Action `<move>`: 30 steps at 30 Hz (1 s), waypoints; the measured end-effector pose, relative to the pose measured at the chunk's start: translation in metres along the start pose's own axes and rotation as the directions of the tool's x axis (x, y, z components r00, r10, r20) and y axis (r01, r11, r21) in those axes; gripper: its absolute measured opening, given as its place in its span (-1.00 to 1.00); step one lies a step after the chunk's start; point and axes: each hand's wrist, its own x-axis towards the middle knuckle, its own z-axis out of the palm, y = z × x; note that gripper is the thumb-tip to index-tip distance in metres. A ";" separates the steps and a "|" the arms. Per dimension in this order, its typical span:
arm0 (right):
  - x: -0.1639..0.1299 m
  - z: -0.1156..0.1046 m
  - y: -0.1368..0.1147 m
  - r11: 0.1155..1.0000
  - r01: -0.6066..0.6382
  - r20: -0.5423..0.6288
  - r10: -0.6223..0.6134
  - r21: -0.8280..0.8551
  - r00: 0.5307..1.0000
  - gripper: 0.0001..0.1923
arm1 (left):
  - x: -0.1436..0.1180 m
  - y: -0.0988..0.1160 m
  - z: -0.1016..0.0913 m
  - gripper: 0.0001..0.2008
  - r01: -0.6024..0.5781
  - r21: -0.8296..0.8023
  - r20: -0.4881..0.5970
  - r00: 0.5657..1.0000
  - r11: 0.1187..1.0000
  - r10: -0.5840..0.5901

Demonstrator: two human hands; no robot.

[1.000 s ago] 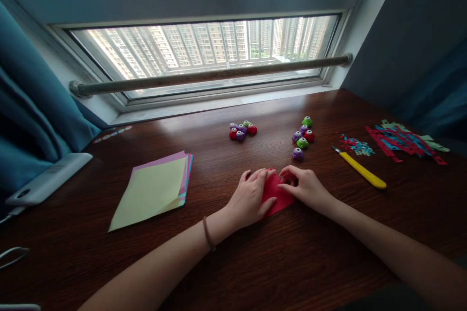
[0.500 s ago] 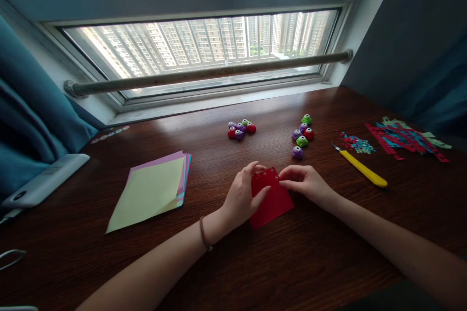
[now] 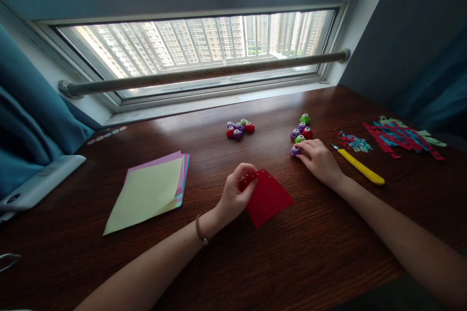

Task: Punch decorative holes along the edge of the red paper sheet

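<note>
My left hand [image 3: 239, 189] pinches the upper left corner of a red sheet of paper [image 3: 272, 199], which has a row of small star-shaped holes along its far edge. Farther right, my right hand [image 3: 321, 163] has thumb and fingers closed around a small purple craft punch [image 3: 294, 152] standing on the table. Just behind it is a cluster of similar punches, among them a green one [image 3: 305, 118] and a red one [image 3: 307, 132]. A tiny red scrap [image 3: 276, 177] lies by the paper's far edge.
Another punch group [image 3: 238, 130] stands mid-table. Stacked coloured paper [image 3: 142, 197] lies left, near a white device [image 3: 44, 182]. On the right are a yellow craft knife [image 3: 361, 166], its blade out, punched confetti [image 3: 355, 142] and cut paper strips [image 3: 401, 136]. A window bar [image 3: 204, 74] crosses behind.
My right hand has left the red paper, moved up and right, and closed on the purple punch. My left hand has shifted slightly left and now pinches the paper's corner.
</note>
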 end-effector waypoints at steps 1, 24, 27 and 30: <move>0.000 0.001 -0.001 0.999 -0.026 -0.001 0.026 0.046 1.000 -0.80 | -0.001 0.002 -0.001 -0.93 -0.014 -0.013 0.009 1.000 1.000 0.015; 0.002 0.011 0.007 0.992 0.018 -0.049 -0.024 -0.124 0.999 -0.79 | 0.002 0.004 -0.004 -0.95 0.030 0.084 -0.002 1.000 0.996 -0.030; 0.003 0.012 0.007 0.984 0.000 -0.092 -0.017 -0.176 0.996 -0.72 | 0.003 0.004 -0.003 -0.91 0.034 0.096 -0.006 0.999 0.995 -0.033; 0.000 0.013 -0.004 0.992 0.018 -0.087 -0.030 -0.128 0.996 -0.69 | 0.004 0.001 -0.001 -0.85 0.043 0.112 -0.010 0.999 0.993 -0.042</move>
